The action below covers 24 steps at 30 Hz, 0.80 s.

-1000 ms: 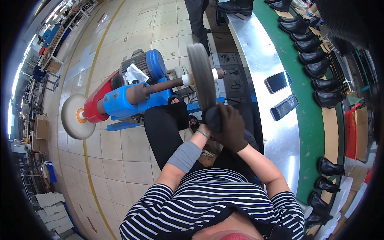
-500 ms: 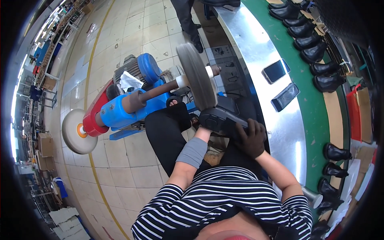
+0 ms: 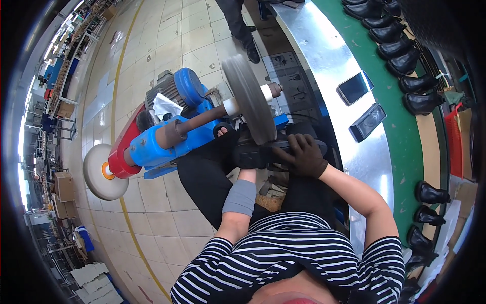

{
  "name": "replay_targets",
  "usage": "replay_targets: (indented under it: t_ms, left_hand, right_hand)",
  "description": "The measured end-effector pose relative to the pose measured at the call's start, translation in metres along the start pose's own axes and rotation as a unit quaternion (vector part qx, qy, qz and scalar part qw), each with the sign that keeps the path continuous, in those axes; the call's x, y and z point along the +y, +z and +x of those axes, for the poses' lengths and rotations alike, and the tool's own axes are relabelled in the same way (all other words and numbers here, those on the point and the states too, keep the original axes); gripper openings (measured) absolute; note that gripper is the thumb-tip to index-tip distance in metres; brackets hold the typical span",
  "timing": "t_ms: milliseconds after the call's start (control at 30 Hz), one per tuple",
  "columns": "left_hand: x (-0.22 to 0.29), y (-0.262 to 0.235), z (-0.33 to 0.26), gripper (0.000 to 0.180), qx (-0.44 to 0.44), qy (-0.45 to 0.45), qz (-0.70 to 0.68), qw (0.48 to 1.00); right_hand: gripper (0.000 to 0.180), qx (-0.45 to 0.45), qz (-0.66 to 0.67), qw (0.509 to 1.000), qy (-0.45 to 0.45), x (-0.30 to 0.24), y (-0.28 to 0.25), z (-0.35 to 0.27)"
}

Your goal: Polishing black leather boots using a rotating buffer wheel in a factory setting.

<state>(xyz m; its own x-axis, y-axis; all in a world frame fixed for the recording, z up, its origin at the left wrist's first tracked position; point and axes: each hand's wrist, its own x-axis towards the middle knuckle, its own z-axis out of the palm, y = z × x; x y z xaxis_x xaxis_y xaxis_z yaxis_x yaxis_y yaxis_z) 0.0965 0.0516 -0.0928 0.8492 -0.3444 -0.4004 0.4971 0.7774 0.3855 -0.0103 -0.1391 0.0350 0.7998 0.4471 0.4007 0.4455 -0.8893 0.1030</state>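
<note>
A black shoe [image 3: 249, 155] lies crosswise against the lower part of a large grey buffing wheel [image 3: 251, 109], whose surface looks streaked as if spinning. My right hand [image 3: 307, 156], in a dark brown glove, is closed over the right part of the shoe with its fingers slightly apart. On the left, my bare wrist [image 3: 247, 175] above a grey arm sleeve [image 3: 240, 197] ends at the shoe. The left hand bears the shoe from there, but its fingers are hidden behind or inside it.
The wheel's shaft [image 3: 202, 117] runs left through a blue machine [image 3: 152, 144] to a pale wheel [image 3: 105, 172]. Right of me, a metal bench [image 3: 329, 50] carries two phone-like devices [image 3: 355, 88]. Black shoes [image 3: 402, 48] line a green belt [image 3: 395, 152]. Another person's legs [image 3: 238, 23] stand ahead.
Both hands have shifted the shoe left beneath the wheel and turned it more level. The right hand has moved left and farther from me. The view has shifted slightly.
</note>
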Motion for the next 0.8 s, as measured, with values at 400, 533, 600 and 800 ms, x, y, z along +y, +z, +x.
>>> replay_targets:
  t_ms: [400,533,600,800]
  left_hand:
    - [0.034,0.009,-0.032,0.04,-0.032,-0.026,-0.058,0.997]
    - [0.028,0.015,-0.044,0.04,-0.053,-0.078,-0.083,0.992]
    - [0.018,0.015,-0.044,0.04,-0.064,-0.109,-0.096,0.987]
    - [-0.025,-0.023,-0.023,0.038,-0.112,-0.154,-0.03,0.981]
  right_hand:
    - [0.057,0.096,-0.053,0.994,-0.028,-0.026,0.006,-0.001]
    - [0.06,0.093,-0.002,0.994,0.051,-0.035,-0.01,-0.019]
    - [0.054,0.095,0.017,0.99,0.101,-0.047,-0.023,-0.033]
    - [0.059,0.063,0.027,0.963,0.262,-0.071,-0.055,-0.067]
